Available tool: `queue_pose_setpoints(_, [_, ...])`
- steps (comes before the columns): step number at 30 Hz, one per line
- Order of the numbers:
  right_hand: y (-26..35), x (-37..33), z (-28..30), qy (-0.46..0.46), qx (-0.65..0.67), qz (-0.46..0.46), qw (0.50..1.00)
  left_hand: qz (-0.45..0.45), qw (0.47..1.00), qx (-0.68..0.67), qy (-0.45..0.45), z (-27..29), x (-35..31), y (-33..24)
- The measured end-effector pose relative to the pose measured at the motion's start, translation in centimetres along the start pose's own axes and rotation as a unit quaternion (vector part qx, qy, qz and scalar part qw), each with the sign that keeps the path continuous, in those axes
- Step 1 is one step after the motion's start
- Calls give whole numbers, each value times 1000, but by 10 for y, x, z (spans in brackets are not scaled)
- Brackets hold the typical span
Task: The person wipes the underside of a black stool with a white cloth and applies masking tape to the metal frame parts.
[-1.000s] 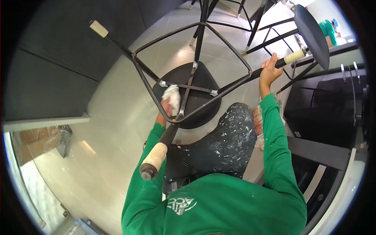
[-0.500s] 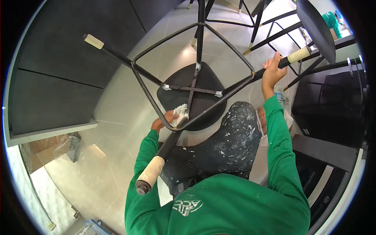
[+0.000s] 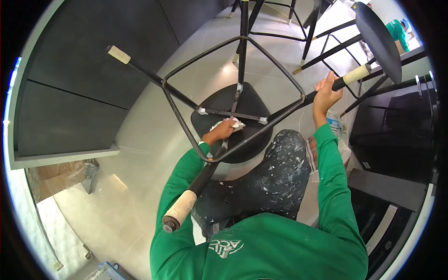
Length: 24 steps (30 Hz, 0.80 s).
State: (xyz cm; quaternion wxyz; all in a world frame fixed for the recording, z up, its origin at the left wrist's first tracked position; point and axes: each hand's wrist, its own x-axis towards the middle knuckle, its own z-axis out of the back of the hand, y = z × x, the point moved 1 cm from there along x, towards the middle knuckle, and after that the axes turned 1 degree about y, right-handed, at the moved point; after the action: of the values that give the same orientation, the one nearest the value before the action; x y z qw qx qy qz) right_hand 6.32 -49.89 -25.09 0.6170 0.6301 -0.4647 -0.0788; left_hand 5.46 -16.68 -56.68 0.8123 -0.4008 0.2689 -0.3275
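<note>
A black stool [image 3: 254,103] stands upside down before me, its seat low on the floor and its legs pointing up and outward. Pale tape wraps the leg ends, and a square metal footrest frame joins the legs. My left hand [image 3: 221,132] reaches inside that frame, closed on a crumpled white cloth [image 3: 239,125] pressed near the middle of the metal cross under the seat. Part of the cloth is hidden by the fingers. On the right, my right hand [image 3: 328,98] is wrapped round a stool leg [image 3: 339,84], just below its taped end.
More black stools [image 3: 380,44] stand at the back right. Dark cabinets [image 3: 70,102] line the left, above a plastic-wrapped box [image 3: 63,179]. Printed paper [image 3: 336,123] lies by my right forearm, next to a glossy black unit [image 3: 392,130]. A person in green [image 3: 396,35] is far off.
My left hand has moved with the cloth up and right, from the near leg's base to the middle of the cross. The right hand keeps its hold. The view has shifted slightly.
</note>
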Motion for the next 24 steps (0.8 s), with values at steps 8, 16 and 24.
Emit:
queue_pose_setpoints(8, [5,-1,-1,-4,-1,3,1000,90,742,-557,-362,49,-67,48])
queue_pose_setpoints(16, [-4,0,35,-6,-3,-7,1000,341,912,-52,-224,136,-66,-42])
queue_pose_setpoints(24, [2,-11,7,10,23,-8,1000,96,578,-574,-572,183,-118,81])
